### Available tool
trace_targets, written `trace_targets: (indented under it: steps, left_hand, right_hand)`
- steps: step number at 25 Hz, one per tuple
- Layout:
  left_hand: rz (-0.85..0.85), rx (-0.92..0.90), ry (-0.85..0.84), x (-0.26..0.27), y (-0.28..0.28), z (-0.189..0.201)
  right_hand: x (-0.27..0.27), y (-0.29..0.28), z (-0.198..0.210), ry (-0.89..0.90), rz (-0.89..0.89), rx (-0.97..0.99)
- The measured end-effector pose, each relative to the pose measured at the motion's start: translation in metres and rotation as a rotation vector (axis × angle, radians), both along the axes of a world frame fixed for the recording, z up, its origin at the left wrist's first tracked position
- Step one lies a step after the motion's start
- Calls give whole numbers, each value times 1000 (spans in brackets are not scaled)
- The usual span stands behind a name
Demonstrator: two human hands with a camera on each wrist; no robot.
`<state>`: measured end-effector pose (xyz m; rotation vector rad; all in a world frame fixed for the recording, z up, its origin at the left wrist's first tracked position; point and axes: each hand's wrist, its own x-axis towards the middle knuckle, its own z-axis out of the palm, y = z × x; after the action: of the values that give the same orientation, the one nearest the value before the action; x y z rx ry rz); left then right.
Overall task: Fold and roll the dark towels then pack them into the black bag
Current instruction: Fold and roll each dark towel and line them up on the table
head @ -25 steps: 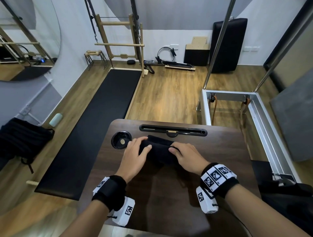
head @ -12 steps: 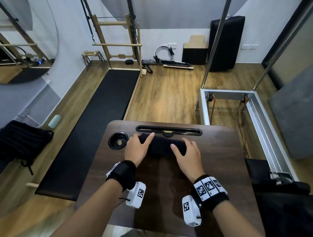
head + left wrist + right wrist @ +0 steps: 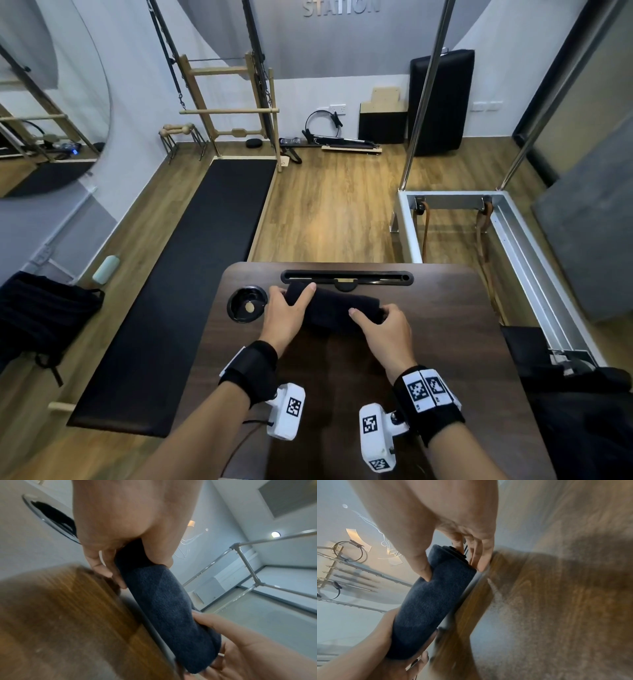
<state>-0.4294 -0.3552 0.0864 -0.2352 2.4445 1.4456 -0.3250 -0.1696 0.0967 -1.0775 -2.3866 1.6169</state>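
Note:
A dark towel (image 3: 334, 306), rolled into a tight cylinder, sits at the far side of the dark wooden table (image 3: 445, 342). My left hand (image 3: 286, 313) grips its left end, thumb over the top and fingers behind. My right hand (image 3: 383, 329) grips its right end the same way. In the left wrist view the rolled towel (image 3: 169, 609) runs from my left hand (image 3: 123, 540) down to my right hand (image 3: 240, 642). The right wrist view shows the rolled towel (image 3: 429, 601) pinched by my right hand (image 3: 447, 540). A black bag (image 3: 37, 315) lies on the floor at the far left.
A round cup recess (image 3: 247, 304) is set in the table left of the towel, and a long slot (image 3: 346, 277) runs just beyond it. A black mat (image 3: 191, 274) lies on the floor to the left. A metal frame (image 3: 513, 240) stands to the right.
The roll went forward to the slot and is now a finished cylinder. Both hands shifted from pressing on top to gripping its ends, and it has come back a little toward me.

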Motion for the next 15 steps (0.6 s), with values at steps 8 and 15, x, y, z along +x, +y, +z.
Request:
trace_targets:
  steps: [8, 15]
  left_hand:
    - [152, 132, 153, -28, -52, 13]
    - [90, -143, 96, -77, -101, 13]
  right_hand:
    - [-56, -66, 7, 188, -49, -423]
    - [-130, -115, -6, 137, -95, -170]
